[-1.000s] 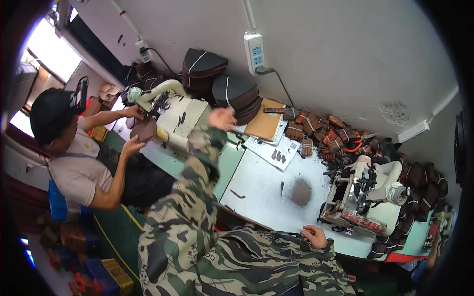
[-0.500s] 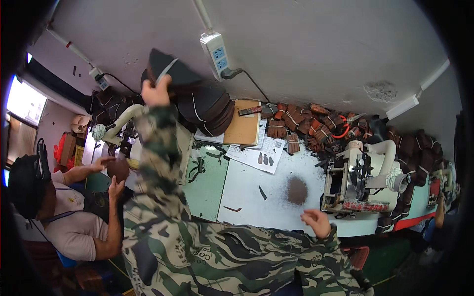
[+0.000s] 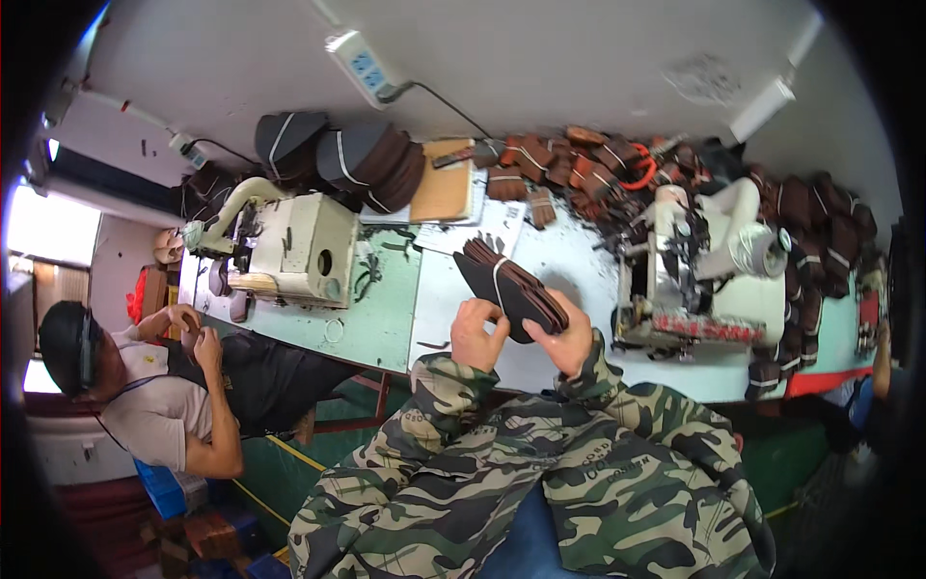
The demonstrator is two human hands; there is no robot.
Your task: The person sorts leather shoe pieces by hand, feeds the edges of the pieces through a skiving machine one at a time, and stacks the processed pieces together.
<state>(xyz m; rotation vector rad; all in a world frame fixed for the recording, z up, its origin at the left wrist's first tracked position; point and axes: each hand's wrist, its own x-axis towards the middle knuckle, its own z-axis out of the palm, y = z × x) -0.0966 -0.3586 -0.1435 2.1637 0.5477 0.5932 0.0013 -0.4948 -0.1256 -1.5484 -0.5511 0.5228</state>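
Bundle [image 3: 506, 294] of thin flat pieces, held in front of the person over the near side of the white table [image 3: 437, 314]; long, tilted, far end leaning left. Outer face flat and near-black; right edge a stack of brown layers, slightly splayed at the far end. One narrow white band [image 3: 498, 278] wraps it across the middle. Right hand [image 3: 567, 336] pinches the near end, thumb on the dark face, fingers along the brown edge. Left hand [image 3: 476, 336] at the near left edge, fingers curled, thumb beside them; cannot tell whether it grips. Just beyond the bundle, a printed sheet [image 3: 463, 234]; farther left, a tan folder [image 3: 442, 183] and a banded dark stack [image 3: 371, 164]. To the right, a pale machine [image 3: 699, 256].
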